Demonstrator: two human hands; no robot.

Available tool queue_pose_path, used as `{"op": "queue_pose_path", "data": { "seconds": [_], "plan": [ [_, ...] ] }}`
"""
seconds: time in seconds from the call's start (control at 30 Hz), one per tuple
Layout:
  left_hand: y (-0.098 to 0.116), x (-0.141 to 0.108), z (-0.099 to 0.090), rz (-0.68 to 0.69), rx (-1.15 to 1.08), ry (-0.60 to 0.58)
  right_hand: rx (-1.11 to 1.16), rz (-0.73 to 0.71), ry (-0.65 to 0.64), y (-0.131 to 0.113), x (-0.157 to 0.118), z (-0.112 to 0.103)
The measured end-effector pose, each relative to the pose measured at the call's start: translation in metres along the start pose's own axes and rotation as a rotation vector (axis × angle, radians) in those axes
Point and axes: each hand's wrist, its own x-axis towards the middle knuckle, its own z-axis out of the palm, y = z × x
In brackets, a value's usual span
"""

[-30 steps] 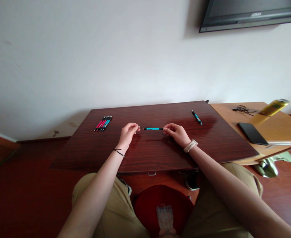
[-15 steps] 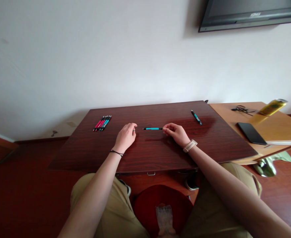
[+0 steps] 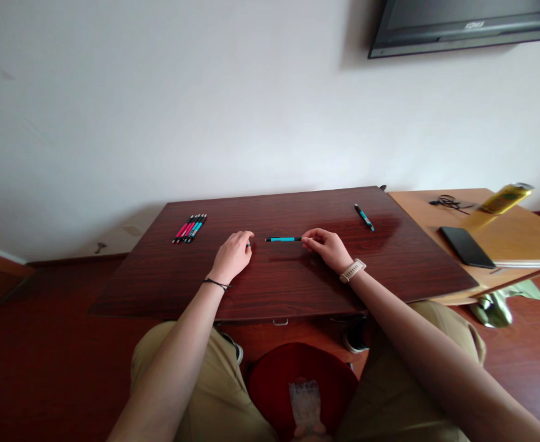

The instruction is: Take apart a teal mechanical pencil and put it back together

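Observation:
A blue-and-black pen (image 3: 283, 239) lies level in front of me, its right end pinched between the thumb and fingers of my right hand (image 3: 327, 247). To the left of the pen's tip, and apart from it, my left hand (image 3: 231, 255) is curled over the dark wooden table (image 3: 270, 282). A small bluish bit shows at its fingers; what it belongs to is hidden. Several pens, pink ones (image 3: 185, 229) and blue ones (image 3: 198, 229), lie side by side at the table's left. Another blue-and-black pen (image 3: 364, 217) lies slanted at the back right.
On the lighter side table (image 3: 417, 212) at the right are a black phone (image 3: 467, 247), a black cable (image 3: 449, 202) and a tilted yellow can (image 3: 507, 199). A red stool (image 3: 270, 380) shows between my legs. A television (image 3: 467, 27) hangs on the wall.
Both hands and the held pen stay almost still. The fingers of my left hand have shifted slightly, and the bluish bit there shows more plainly.

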Motion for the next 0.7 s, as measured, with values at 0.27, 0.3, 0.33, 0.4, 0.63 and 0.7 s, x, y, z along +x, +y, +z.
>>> {"op": "queue_pose_path", "data": {
  "seconds": [0.27,0.3,0.33,0.4,0.63,0.7],
  "plan": [
    [0.013,0.004,-0.007,0.058,-0.15,0.088,0.025,0.007,0.003,0.002,0.001,0.0],
    [0.016,0.005,-0.007,0.08,-0.188,0.093,0.026,0.006,0.003,0.002,0.001,0.0],
    [0.019,0.005,-0.007,0.105,-0.219,0.093,0.027,0.005,0.003,0.002,0.001,0.0],
    [0.024,0.005,-0.006,0.152,-0.256,0.092,0.027,0.004,0.002,0.002,0.0,0.0],
    [0.03,0.005,0.001,0.173,-0.291,0.118,0.013,-0.005,-0.008,0.001,0.0,0.0],
    [0.03,0.005,0.002,0.166,-0.304,0.12,0.014,-0.007,-0.006,0.001,0.001,0.0]
  ]
}}
